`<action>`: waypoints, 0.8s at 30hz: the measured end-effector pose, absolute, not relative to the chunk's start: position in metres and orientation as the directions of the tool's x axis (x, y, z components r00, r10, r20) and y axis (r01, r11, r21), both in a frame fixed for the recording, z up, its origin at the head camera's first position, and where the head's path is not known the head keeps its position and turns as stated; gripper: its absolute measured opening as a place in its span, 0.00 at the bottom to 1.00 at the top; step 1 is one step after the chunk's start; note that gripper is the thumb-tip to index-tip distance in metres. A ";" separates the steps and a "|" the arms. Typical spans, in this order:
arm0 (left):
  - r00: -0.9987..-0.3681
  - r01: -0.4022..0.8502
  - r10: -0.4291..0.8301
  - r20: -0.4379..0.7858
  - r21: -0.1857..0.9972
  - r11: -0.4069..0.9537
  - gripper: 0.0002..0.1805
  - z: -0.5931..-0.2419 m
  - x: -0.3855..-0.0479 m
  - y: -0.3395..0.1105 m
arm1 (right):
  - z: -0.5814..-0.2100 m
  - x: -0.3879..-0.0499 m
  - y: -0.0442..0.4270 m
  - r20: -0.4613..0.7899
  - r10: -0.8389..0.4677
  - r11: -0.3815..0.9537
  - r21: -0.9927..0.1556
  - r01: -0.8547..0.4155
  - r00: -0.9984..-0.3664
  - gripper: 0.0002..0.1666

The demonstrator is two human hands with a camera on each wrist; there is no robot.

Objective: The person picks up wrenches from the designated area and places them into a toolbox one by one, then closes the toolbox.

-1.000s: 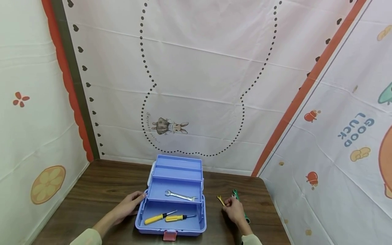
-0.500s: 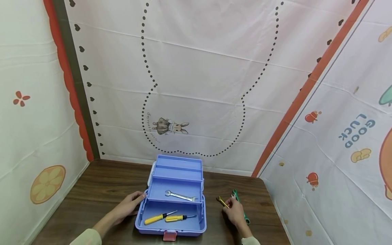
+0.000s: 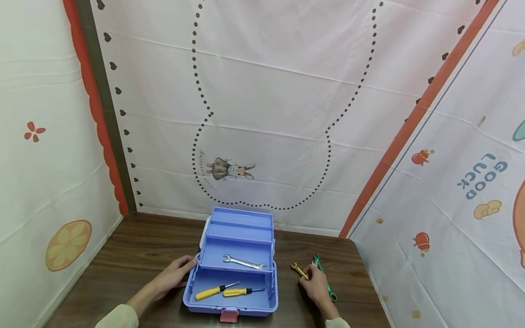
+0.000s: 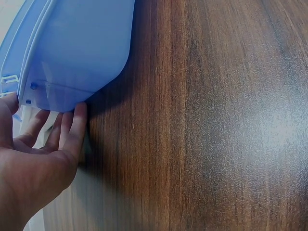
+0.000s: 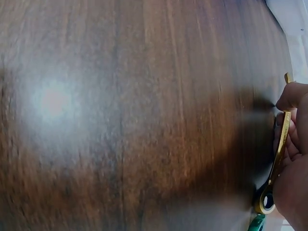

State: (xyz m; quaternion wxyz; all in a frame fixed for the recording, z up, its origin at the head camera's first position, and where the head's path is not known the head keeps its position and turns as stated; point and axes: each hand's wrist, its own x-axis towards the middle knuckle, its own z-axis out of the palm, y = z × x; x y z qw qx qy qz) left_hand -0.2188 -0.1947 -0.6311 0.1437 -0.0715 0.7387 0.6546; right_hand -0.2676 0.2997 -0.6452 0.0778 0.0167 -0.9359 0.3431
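Observation:
Beside the left wall of the blue toolbox, my left hand rests its thumb near the rim. The left wrist view shows that hand's extended fingertips against the outer wall. My right hand pinches a gold wrench between thumb and fingers; in the right wrist view the gold shaft runs along the palm. Just right of this hand, a green wrench lies on the table, with a silver wrench end showing next to it, mostly hidden.
The toolbox stands with its trays raised; a silver wrench lies in the lower tray. Two yellow-handled screwdrivers lie in the bottom. Printed cloth walls border the brown table.
The gold wrench has shifted and turned slightly in my right hand, showing more shaft above the fingers. My left hand keeps its place at the toolbox. The head view has moved slightly.

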 end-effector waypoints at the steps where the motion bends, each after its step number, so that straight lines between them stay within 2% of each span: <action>1: -0.948 -0.295 0.082 -0.307 0.946 0.135 0.32 -0.631 -0.219 -0.195 | -0.645 -0.267 0.300 0.169 0.012 0.762 -0.640 -0.100 -0.986 0.13; 12: -0.948 -0.287 0.098 -0.301 0.948 0.140 0.33 -0.634 -0.221 -0.196 | -0.644 -0.266 0.303 0.185 0.008 0.740 -0.662 -0.118 -0.983 0.14; 24: -0.948 -0.286 0.108 -0.301 0.949 0.130 0.35 -0.635 -0.219 -0.197 | -0.635 -0.267 0.302 0.138 -0.014 0.749 -0.655 -0.102 -0.990 0.12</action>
